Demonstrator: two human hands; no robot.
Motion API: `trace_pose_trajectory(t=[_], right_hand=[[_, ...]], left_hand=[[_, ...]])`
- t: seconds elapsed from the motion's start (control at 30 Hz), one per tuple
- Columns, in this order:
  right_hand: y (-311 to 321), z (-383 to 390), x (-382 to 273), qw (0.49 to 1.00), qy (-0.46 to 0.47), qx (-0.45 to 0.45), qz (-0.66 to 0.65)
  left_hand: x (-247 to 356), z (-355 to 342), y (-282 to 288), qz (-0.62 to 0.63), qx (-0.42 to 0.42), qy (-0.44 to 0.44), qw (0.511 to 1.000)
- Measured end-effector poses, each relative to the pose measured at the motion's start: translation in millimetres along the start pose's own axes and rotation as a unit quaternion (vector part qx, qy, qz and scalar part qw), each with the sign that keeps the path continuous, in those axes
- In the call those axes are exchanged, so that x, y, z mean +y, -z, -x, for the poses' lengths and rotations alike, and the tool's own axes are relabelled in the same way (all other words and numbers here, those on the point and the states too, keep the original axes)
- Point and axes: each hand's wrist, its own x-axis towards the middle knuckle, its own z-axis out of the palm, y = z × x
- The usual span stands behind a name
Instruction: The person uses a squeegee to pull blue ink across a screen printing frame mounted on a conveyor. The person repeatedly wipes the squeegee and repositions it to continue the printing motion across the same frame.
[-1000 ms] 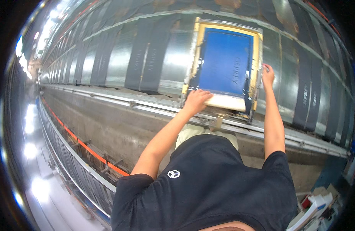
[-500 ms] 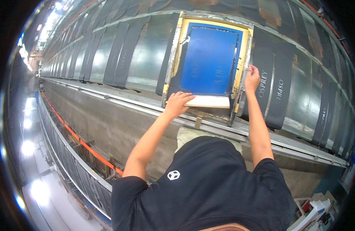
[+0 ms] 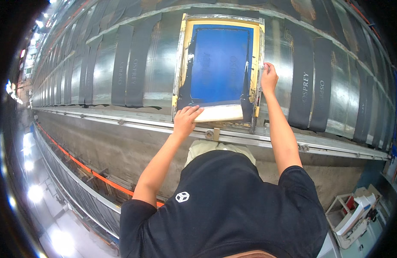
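Note:
A printing screen (image 3: 222, 62) with a blue middle, yellow border and metal frame lies on the long table. My left hand (image 3: 186, 120) is closed over its near left corner, with fingertips against the left end of a cream squeegee (image 3: 220, 113). That squeegee lies crosswise inside the screen's near end. Halfway along the right side bar of the frame, my right hand (image 3: 269, 78) is closed on the metal. The undersides of both hands are hidden.
Black fabric strips (image 3: 310, 81) with pale lettering lie in rows on the shiny tabletop on both sides. A metal rail (image 3: 142, 121) runs along the near edge, with a metal stop (image 3: 213, 134) beside the screen. An orange bar (image 3: 95, 174) and cart (image 3: 353, 210) stand behind me.
The screen has slid left along the table with both hands on it, uncovering shiny tabletop on its right. The squeegee has travelled with it. The view has shifted too.

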Motion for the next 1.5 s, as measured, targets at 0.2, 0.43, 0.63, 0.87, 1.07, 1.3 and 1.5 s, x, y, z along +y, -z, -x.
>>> trace_pose_trajectory(t=[0.2, 0.43, 0.63, 0.87, 1.07, 1.3, 1.5], right_hand=[[-5, 1, 1, 1.0, 0.012, 0.015, -0.007], [3, -8, 8, 0.999, 0.015, 0.002, 0.04], [29, -14, -14, 0.955, 0.098, -0.097, 0.263], [-8, -87, -130, 0.906, 0.309, -0.177, 0.229], [-65, -104, -94, 0.907, 0.208, -0.264, 0.253], [-9, 54, -56, 0.935, 0.239, -0.202, 0.166], [31, 155, -42, 0.923, 0.233, -0.25, 0.176]], left_hand=[[-8, 22, -6, -0.013, -0.014, -0.07, 0.997], [-28, -58, -13, -0.04, 0.065, -0.084, 0.994], [-75, -204, -11, -0.048, 0.104, -0.064, 0.991], [-96, -325, 35, 0.03, -0.02, -0.008, 0.999], [-101, -320, 13, 0.016, 0.018, -0.023, 0.999], [-57, -174, -4, 0.043, 0.023, -0.037, 0.998], [-31, -60, -14, 0.018, -0.001, -0.022, 1.0]])
